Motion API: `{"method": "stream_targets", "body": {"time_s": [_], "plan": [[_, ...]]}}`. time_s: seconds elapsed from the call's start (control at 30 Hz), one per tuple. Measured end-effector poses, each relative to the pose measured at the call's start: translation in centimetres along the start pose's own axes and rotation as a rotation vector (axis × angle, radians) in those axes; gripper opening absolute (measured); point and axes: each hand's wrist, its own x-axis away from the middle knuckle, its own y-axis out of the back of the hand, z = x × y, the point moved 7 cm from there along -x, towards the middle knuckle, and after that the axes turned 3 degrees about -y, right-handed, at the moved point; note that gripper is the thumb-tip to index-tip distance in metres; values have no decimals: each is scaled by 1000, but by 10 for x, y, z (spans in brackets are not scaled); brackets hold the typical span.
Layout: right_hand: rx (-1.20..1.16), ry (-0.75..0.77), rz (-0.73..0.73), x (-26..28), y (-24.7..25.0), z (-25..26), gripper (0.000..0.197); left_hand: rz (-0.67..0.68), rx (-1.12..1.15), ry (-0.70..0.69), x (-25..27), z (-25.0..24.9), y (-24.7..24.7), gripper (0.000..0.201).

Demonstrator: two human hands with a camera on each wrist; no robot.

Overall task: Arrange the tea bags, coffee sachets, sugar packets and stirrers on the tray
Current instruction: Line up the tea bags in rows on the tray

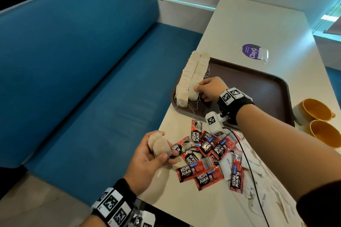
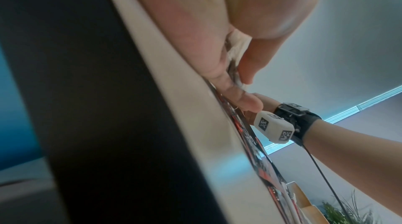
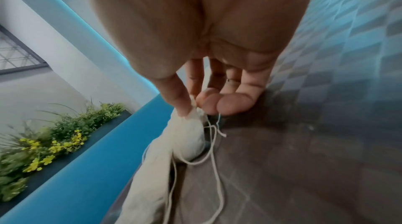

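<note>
Two rows of white tea bags [image 1: 191,77] stand along the left side of the brown tray [image 1: 258,86]. My right hand [image 1: 204,88] pinches the nearest tea bag [image 3: 191,135] of the right row between thumb and fingers, with loose strings hanging from it. My left hand [image 1: 156,153] hovers at the table's left edge and grips a few tea bags [image 1: 158,143]; they show as white paper [image 2: 237,45] between thumb and fingers. Red coffee sachets [image 1: 206,156] lie scattered on the table below the tray, with white sugar packets [image 1: 252,171] to their right.
Two orange cups [image 1: 319,121] sit to the right of the tray. A purple sticker [image 1: 252,52] lies on the table beyond it. A blue bench [image 1: 83,70] runs along the table's left side. A black cable [image 1: 249,164] crosses the packets.
</note>
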Motion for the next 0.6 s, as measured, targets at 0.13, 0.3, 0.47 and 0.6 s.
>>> {"method": "stream_targets", "body": {"time_s": [0.13,0.3,0.47,0.6], "plan": [[-38,16,-69,-11,4,3,11,14,-7,9,1,2,2,51],[43,126,-166,-13,12,9,24,14,-5,0,0,1,1,51],[237,145,-7,-14,-2,11,19,18,-15,10,1,3,3,52],[268,136,-11,-18,-3,9,25,18,-49,21,1,4,3,51]]}}
